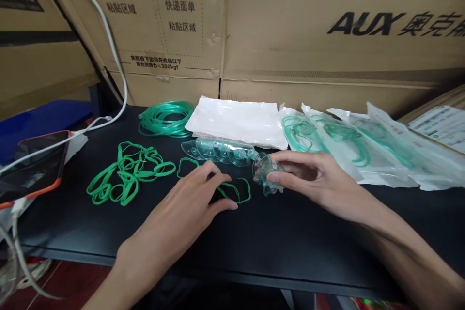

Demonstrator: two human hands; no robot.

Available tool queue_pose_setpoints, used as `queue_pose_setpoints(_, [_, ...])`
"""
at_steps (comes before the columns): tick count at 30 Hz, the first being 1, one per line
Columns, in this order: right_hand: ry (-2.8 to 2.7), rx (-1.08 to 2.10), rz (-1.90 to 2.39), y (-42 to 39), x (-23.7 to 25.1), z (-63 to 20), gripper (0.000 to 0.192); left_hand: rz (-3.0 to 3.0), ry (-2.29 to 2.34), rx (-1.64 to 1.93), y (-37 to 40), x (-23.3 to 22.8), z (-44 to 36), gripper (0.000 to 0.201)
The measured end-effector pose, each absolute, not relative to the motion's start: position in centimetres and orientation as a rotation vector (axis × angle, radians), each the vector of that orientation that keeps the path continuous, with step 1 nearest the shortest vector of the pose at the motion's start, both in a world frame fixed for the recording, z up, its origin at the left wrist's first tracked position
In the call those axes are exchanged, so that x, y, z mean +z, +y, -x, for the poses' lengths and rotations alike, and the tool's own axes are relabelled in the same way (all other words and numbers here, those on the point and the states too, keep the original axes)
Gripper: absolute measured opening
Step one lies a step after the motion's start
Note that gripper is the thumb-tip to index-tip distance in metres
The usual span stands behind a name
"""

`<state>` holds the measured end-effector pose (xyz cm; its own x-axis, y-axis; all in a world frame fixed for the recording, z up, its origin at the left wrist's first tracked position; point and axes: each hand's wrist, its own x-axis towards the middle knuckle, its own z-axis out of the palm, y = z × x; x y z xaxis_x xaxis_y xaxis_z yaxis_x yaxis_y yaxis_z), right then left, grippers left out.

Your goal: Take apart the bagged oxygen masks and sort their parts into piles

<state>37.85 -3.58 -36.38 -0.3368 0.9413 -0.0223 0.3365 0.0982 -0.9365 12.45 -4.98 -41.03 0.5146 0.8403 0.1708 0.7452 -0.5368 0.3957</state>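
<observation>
In the head view my right hand (323, 177) pinches a small clear green-tinted oxygen mask (262, 169) between thumb and fingers, just above the black table. My left hand (198, 203) is over a thin green elastic strap (244, 199) lying in loops on the table. Its thumb and index finger are apart, with part of the strap showing between them; the other fingers are partly hidden. Behind both hands sits a row of several nested clear masks (221, 150). To the left lies a tangled heap of green elastic straps (125, 174).
A coil of green tubing (167, 116) and a stack of white pouches (236, 118) stand at the back. Several packed mask pouches (348, 140) cover the right. A phone with an orange case (39, 164) and white cables (116, 58) is at left. Large cardboard boxes (276, 24) wall the rear.
</observation>
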Motion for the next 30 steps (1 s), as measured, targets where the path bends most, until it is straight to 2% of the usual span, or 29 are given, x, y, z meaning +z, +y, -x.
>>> queue_pose_setpoints(3, [-1.724,1.268,1.266,-3.6,-36.4,-37.8,0.033,-2.535,1.238,0.482,-5.2,-40.9,-12.8,0.017])
queue_pose_setpoints(7, [-1.726,1.266,1.237,-3.6,-36.3,-38.1,0.035,-2.563,1.194,0.511,-5.8,-40.6,-14.0,0.021])
queue_pose_setpoints(12, [-1.756,1.174,1.213,-3.4,-36.3,-38.7,0.038,-2.385,1.1,0.98,-5.9,-39.0,-15.1,0.014])
queue_pose_setpoints(17, [-1.788,1.084,1.194,-3.3,-36.0,-38.8,0.042,-2.422,1.196,1.352,-5.2,-34.3,-12.7,0.008])
queue_pose_setpoints(20, [-1.773,1.07,1.201,-3.3,-35.7,-38.7,0.04,-2.44,1.394,1.329,-5.1,-32.3,-9.3,0.004])
queue_pose_setpoints(22, [-1.758,1.083,1.197,-3.3,-35.7,-38.7,0.038,-2.396,1.538,1.295,-4.8,-32.1,-6.7,0.014])
queue_pose_setpoints(25, [-1.763,1.105,1.178,-3.4,-35.8,-38.7,0.036,-2.316,1.759,1.169,-4.0,-33.6,-3.1,0.026])
queue_pose_setpoints(30, [-1.799,1.128,1.183,-3.5,-35.9,-38.4,0.031,-2.315,1.919,0.706,-3.1,-36.9,-0.2,0.032])
